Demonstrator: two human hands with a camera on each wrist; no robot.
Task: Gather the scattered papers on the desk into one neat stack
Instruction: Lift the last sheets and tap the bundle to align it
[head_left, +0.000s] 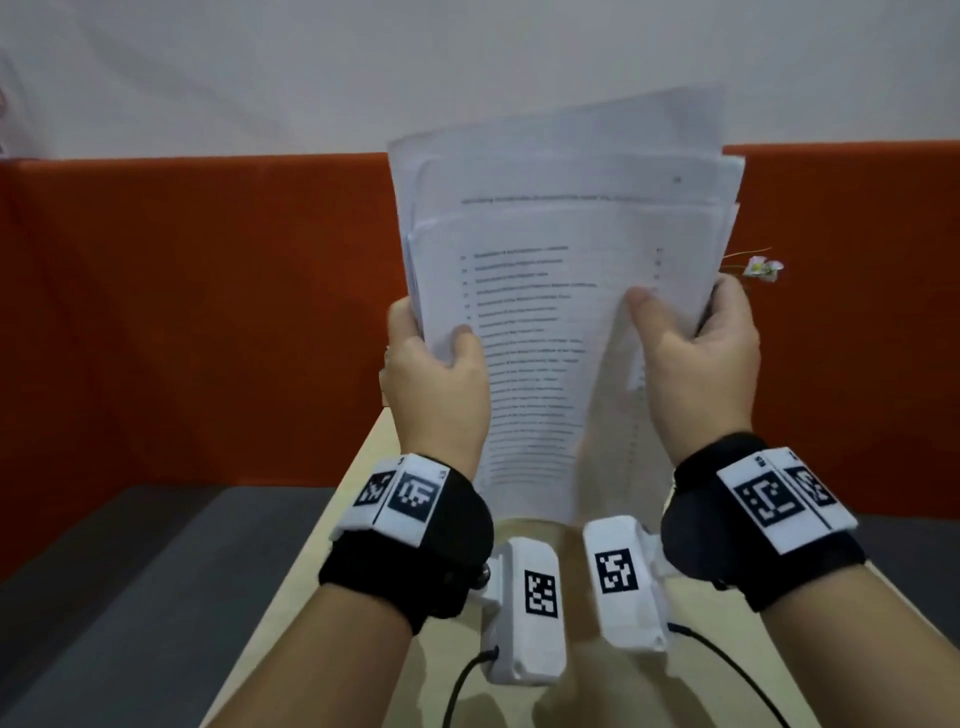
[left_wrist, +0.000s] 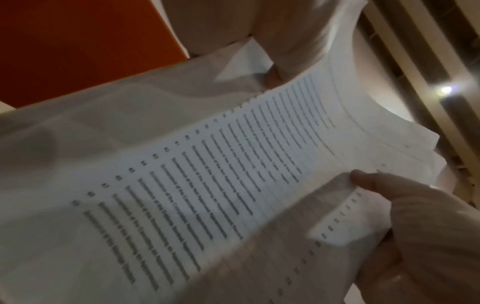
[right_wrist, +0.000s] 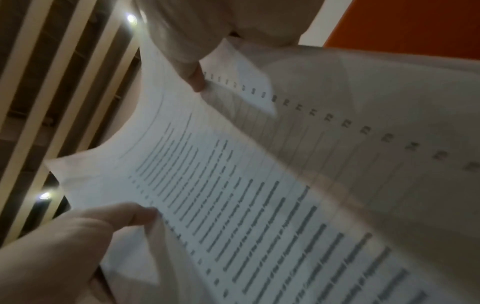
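A bundle of white printed papers (head_left: 561, 260) stands upright over the light wooden desk (head_left: 322, 597). My left hand (head_left: 441, 358) grips its left edge and my right hand (head_left: 685, 343) grips its right edge, thumbs on the front sheet and fingers behind. The sheets' top edges are uneven and fanned. The blurred bottom edge is close to the desk; contact cannot be told. In the left wrist view my left hand (left_wrist: 369, 183) pinches the papers (left_wrist: 207, 185). In the right wrist view my right hand (right_wrist: 135, 214) pinches the papers (right_wrist: 246, 195).
An orange partition (head_left: 208, 312) runs behind the desk, with a white wall above. A grey surface (head_left: 130, 571) lies left of the desk. A small pale flower (head_left: 761, 267) shows beside the papers' right edge. Wrist cameras and cables hang under both wrists.
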